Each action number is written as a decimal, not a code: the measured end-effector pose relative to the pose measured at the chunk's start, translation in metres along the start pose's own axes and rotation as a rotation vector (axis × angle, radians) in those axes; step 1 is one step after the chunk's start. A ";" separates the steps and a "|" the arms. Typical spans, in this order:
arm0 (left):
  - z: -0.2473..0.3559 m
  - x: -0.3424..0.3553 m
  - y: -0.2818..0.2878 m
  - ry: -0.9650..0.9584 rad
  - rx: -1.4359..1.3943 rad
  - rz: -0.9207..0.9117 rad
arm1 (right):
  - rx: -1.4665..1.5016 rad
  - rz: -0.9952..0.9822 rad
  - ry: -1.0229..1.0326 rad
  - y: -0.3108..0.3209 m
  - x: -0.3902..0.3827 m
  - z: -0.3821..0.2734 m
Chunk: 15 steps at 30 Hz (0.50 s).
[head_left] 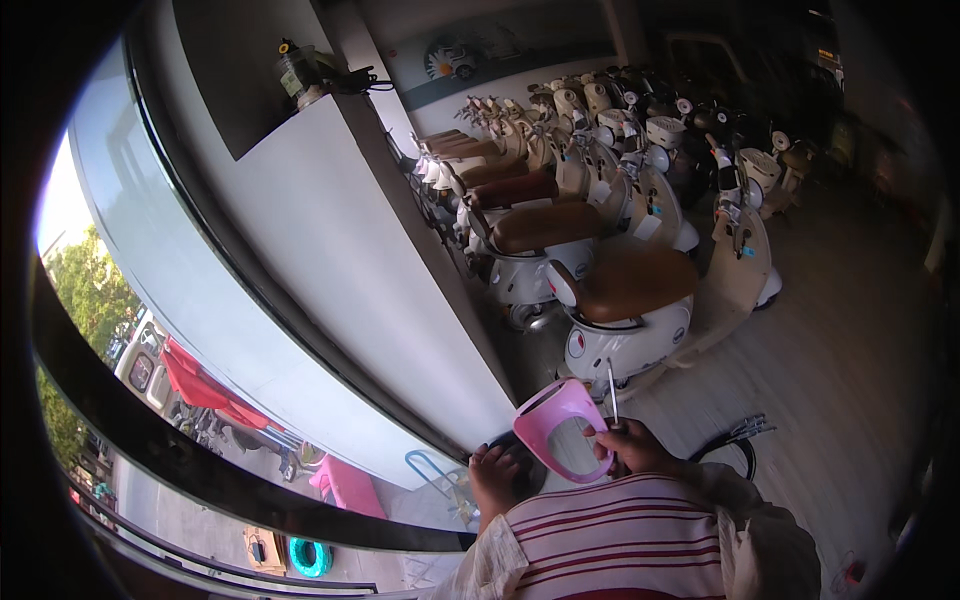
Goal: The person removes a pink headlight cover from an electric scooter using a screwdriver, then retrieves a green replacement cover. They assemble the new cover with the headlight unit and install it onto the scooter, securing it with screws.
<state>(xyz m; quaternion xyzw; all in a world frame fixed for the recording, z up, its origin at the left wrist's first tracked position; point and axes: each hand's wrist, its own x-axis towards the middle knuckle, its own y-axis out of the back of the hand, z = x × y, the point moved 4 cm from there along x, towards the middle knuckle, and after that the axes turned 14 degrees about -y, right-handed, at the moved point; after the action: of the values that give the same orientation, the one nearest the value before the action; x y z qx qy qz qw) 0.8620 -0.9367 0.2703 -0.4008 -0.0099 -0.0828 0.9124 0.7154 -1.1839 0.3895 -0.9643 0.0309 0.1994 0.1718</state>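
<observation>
My right hand (pixel 632 447) is closed in front of my body. It grips the right edge of a glossy pink plastic cover (pixel 560 402) with a large rounded opening. A screwdriver (pixel 613 388) stands up from the same hand, its thin metal shaft pointing upward and its handle mostly hidden by the fingers. To the left of the cover is my left hand (pixel 493 478), its fingers curled against a dark rounded part (pixel 522 468). That part lies in shadow, partly behind the hand, and I cannot make out its kind.
A cream scooter (pixel 620 335) with a brown seat stands just ahead, with rows of others behind it. Black cables (pixel 735 435) with metal ends lie on the wooden floor to the right. A white partition (pixel 370 240) rises at left. Outside the glass are a pink panel (pixel 350 488) and a teal ring (pixel 310 557).
</observation>
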 end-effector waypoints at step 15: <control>0.114 0.432 -0.466 -1.086 0.819 -0.597 | 0.434 0.578 0.279 0.272 0.103 -0.084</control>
<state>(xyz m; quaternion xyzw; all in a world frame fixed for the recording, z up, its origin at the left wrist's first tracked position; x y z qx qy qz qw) 1.2198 -1.2248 0.7246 0.0069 -0.5983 -0.1071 0.7940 0.8064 -1.4676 0.3347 -0.8748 0.3660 0.0954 0.3028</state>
